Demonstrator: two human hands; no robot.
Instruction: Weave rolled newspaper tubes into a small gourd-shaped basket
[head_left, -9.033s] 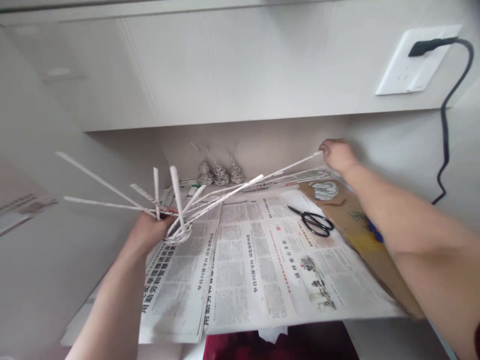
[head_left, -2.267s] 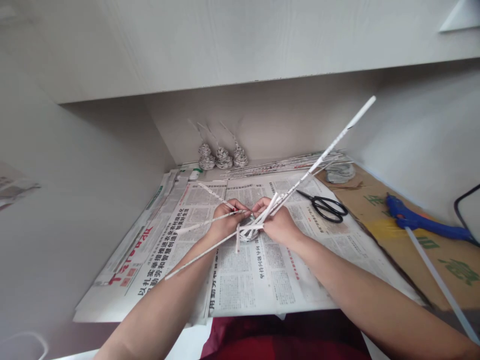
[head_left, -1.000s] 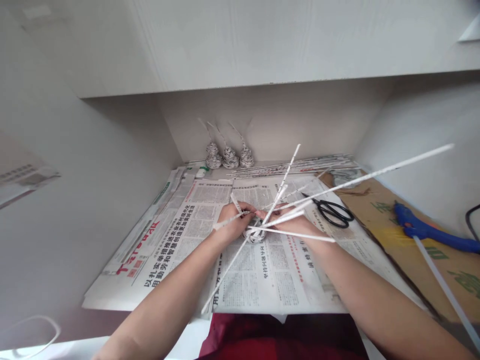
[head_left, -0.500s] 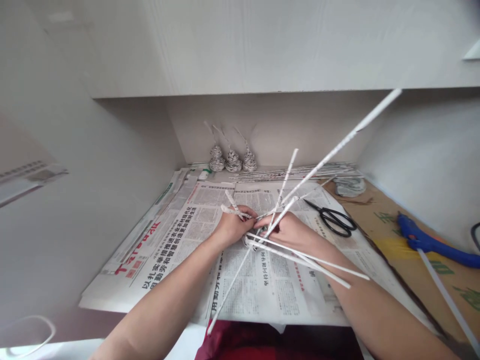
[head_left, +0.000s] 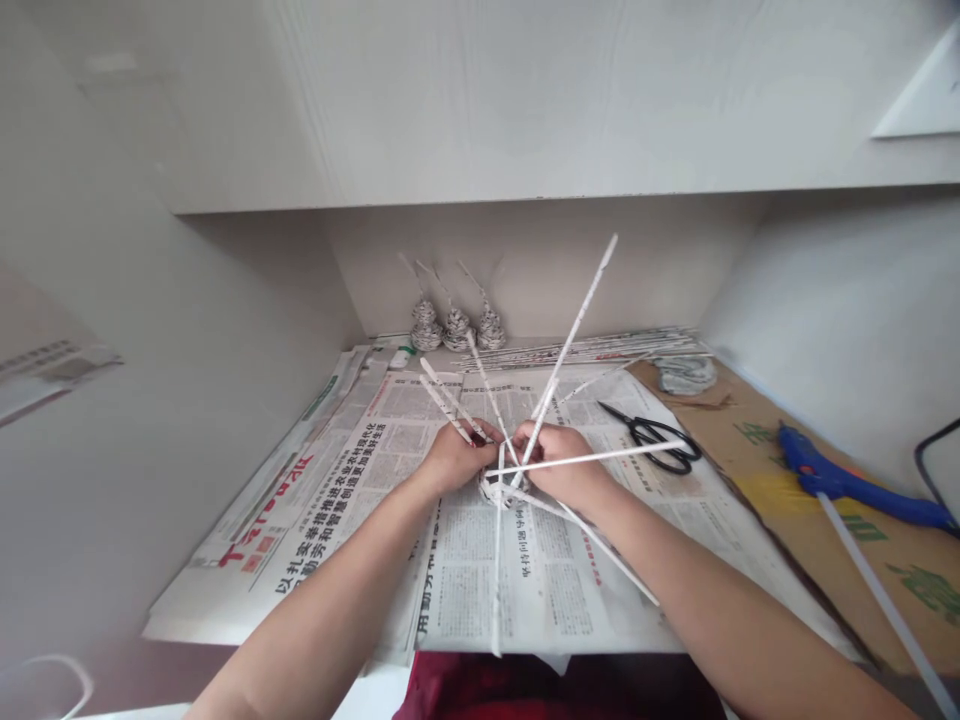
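A small weave of rolled newspaper sticks (head_left: 507, 490) sits low over the newspaper (head_left: 480, 590), its long white sticks fanning out in several directions. My left hand (head_left: 463, 455) is closed on the left side of the weave, with two sticks rising past its fingers. On the right side, my right hand (head_left: 559, 455) has its fingers curled at the base of the upright sticks. The fingertips of both hands partly hide the middle of the weave. Black-handled scissors (head_left: 664, 445) lie just beyond my right hand.
Three finished woven gourd shapes (head_left: 456, 328) stand by the back wall, beside a bundle of paper sticks (head_left: 600, 345). On cardboard (head_left: 757, 460) at the right rest a blue glue gun (head_left: 847, 480) and a grey cloth (head_left: 686, 375). A cabinet panel (head_left: 480, 100) overhangs the back.
The weave has turned between my hands, so its sticks point in new directions. The long stick that reached to the upper right stands steeper now. The view has shifted slightly.
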